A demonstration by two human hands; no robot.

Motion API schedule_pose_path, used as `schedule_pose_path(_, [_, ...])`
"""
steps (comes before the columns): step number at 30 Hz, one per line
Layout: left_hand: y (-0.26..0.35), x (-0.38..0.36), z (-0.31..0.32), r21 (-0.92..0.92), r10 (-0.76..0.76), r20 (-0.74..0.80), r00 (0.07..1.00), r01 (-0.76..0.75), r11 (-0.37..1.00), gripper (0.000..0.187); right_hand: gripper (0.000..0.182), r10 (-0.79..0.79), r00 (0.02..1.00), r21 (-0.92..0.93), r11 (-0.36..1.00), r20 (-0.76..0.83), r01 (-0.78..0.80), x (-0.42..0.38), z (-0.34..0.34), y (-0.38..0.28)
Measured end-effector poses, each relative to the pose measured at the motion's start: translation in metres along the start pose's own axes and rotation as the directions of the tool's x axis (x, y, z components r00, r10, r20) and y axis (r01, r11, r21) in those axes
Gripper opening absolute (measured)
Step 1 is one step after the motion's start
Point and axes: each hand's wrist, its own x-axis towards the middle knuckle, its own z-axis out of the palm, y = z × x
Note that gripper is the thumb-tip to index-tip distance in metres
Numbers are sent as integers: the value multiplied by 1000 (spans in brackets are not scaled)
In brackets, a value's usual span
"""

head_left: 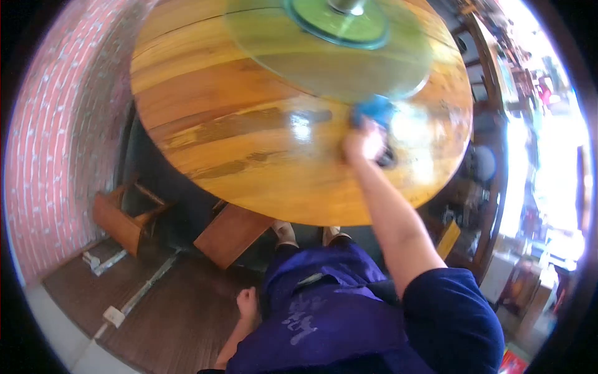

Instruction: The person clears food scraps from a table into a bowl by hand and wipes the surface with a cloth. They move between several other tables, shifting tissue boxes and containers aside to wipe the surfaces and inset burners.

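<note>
My right hand (pixel 365 143) reaches out over a round wooden table (pixel 224 140), its fingers closed on a blue cloth (pixel 375 111) pressed to the glossy top. Motion blurs both hand and cloth. Just beyond the cloth lies the edge of a green-tinted glass turntable (pixel 261 37). Low at my side, away from the table, my left hand (pixel 247 303) is curled into a loose fist with nothing visible in it.
Wooden stools (pixel 233 234) stand by the table's near left edge, another seat (pixel 118 221) near the brick wall (pixel 59 143). A metal-bodied object (pixel 346 6) rests on the turntable. Shelving and assorted goods crowd the right side.
</note>
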Motion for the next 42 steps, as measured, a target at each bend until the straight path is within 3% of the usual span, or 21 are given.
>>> schedule_pose_path(1, [23,11,2,-56,11,-13,1000,-12,998,35,15,-306,903,-345,848,300,402,-37,10,-14])
schedule_pose_path(2, [36,26,5,-107,43,2,999,-43,993,34,15,-555,769,-236,739,317,631,-83,14,-30])
schedule_pose_path(3, [50,41,8,-164,77,10,997,-74,984,34,18,-445,698,-111,796,561,596,-117,10,-50])
schedule_pose_path(4, [68,50,11,-163,150,-21,988,-151,975,32,27,-799,312,83,409,514,909,-143,-27,-60])
schedule_pose_path(6, [97,65,11,-271,40,22,999,-32,962,31,39,-798,84,324,336,597,884,-171,-43,-35])
schedule_pose_path(9, [142,46,18,-260,27,69,997,-8,966,30,42,-817,-55,470,273,574,839,-150,-105,10])
schedule_pose_path(12, [146,24,42,-74,240,69,968,-235,969,31,47,-793,-3,456,347,609,820,-77,-178,69])
schedule_pose_path(13, [139,17,49,-86,158,133,979,-147,985,31,49,-754,84,379,419,651,825,-50,-199,86])
schedule_pose_path(14, [172,-26,55,74,150,182,972,-166,983,30,50,-708,172,292,483,686,826,-20,-221,106])
schedule_pose_path(15, [133,-7,64,86,237,183,954,-255,963,28,52,-661,260,203,537,704,819,18,-243,125])
schedule_pose_path(16, [113,-2,81,-37,138,141,980,-134,990,25,51,-619,383,83,589,686,804,60,-263,142])
schedule_pose_path(19, [135,-30,150,92,115,145,983,-129,987,23,47,-500,696,-157,744,515,650,179,-308,191])
schedule_pose_path(23, [192,-82,268,263,209,247,946,-273,925,20,46,-350,840,-181,873,416,453,317,-356,275])
schedule_pose_path(25, [224,-108,322,345,263,329,907,-375,861,20,44,-136,834,-113,967,535,230,341,-419,301])
schedule_pose_path(27, [258,-134,370,408,300,418,857,-472,781,20,45,-257,885,-109,941,388,321,338,-463,357])
schedule_pose_path(29, [289,-158,416,468,320,501,804,-563,681,20,50,63,917,-195,981,394,16,321,-514,406])
schedule_pose_path(30, [302,-169,436,500,327,535,779,-604,621,20,54,243,810,-112,970,534,-217,320,-532,444])
schedule_pose_path(34, [356,-191,511,530,365,640,677,-732,428,23,60,709,608,-50,664,358,-746,300,-612,535])
schedule_pose_path(36, [359,-154,563,290,358,634,686,-640,711,25,55,756,585,96,585,294,-805,297,-636,563])
schedule_pose_path(38, [386,-178,606,318,279,591,757,-536,782,20,51,775,594,229,551,215,-802,302,-654,585])
schedule_pose_path(42, [427,-161,696,395,386,665,639,-740,544,18,57,759,646,387,574,77,-721,370,-687,600])
